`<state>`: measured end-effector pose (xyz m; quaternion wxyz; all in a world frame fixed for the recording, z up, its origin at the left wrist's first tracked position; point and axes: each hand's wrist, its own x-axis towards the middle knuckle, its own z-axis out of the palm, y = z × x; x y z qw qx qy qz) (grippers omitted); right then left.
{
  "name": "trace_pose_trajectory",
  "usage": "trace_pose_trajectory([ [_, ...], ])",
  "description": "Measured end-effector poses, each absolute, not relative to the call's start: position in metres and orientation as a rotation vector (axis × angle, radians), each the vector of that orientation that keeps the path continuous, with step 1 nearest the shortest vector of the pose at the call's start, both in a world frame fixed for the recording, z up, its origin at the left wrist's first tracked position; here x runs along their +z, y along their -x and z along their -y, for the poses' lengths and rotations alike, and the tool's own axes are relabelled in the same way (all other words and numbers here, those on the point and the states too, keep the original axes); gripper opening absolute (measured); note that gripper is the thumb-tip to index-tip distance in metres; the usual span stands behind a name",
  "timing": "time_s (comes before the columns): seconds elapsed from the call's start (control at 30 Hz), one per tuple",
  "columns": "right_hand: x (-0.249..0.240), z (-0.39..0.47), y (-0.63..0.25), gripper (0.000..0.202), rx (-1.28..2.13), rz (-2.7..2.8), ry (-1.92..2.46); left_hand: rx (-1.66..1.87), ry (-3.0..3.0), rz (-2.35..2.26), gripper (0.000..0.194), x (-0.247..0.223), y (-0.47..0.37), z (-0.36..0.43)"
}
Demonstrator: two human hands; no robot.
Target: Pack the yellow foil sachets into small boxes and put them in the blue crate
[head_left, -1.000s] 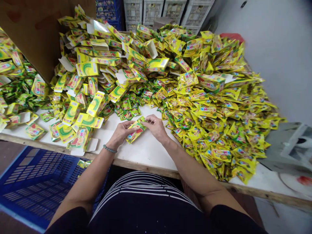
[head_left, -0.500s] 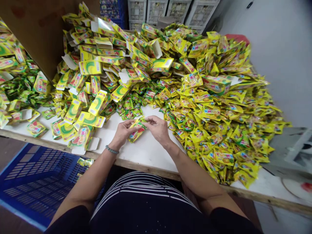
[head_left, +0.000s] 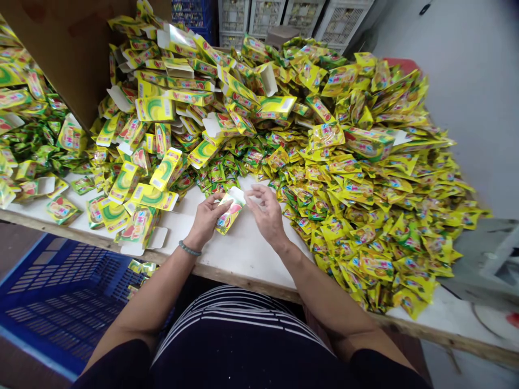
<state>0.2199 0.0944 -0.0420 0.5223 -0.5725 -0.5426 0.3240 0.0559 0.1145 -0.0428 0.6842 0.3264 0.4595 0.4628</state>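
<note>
My left hand point(head_left: 207, 217) pinches a small yellow and green carton point(head_left: 230, 213) printed with red fruit, holding it tilted over the white tabletop. The carton's white end flap point(head_left: 235, 194) stands up at its far end. My right hand point(head_left: 265, 210) is just right of the flap, fingers loosely bent and apart, with nothing visible in them. Beyond my hands lies a heap of small green sachets point(head_left: 214, 173). Flat and opened cartons point(head_left: 154, 111) pile up to the left, and yellow sachets point(head_left: 365, 216) spread in a large mound on the right.
A blue plastic crate point(head_left: 52, 302) sits below the table's wooden front edge point(head_left: 259, 281) at left, with a few packets inside. A brown cardboard panel point(head_left: 60, 48) leans at the back left. White crates point(head_left: 267, 16) stand behind the table, and a grey wall point(head_left: 458, 81) is at right.
The carton's end now shows a raised white flap. My right hand has come off the carton and moved slightly right, its fingers spreading. My left hand still holds the carton.
</note>
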Motion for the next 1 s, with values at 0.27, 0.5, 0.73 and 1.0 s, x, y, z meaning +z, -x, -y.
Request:
trace_pose_trajectory([
  [0.27,-0.052,-0.096,-0.213,0.034,1.261,1.334,1.192,0.969,-0.937,-0.931,0.053,-0.043,-0.051,-0.112],
  [0.5,-0.049,-0.098,-0.229,0.052,1.273,1.331,1.222,0.943,-0.927,-0.959,0.055,-0.041,-0.053,-0.111],
  [0.73,-0.041,-0.094,-0.223,0.034,1.214,1.318,1.218,1.051,-0.902,-0.992,0.059,-0.044,-0.051,-0.113],
  [1.0,-0.053,-0.100,-0.221,0.041,1.434,0.935,1.182,1.039,-0.930,-0.992,0.052,-0.046,-0.052,-0.113],
])
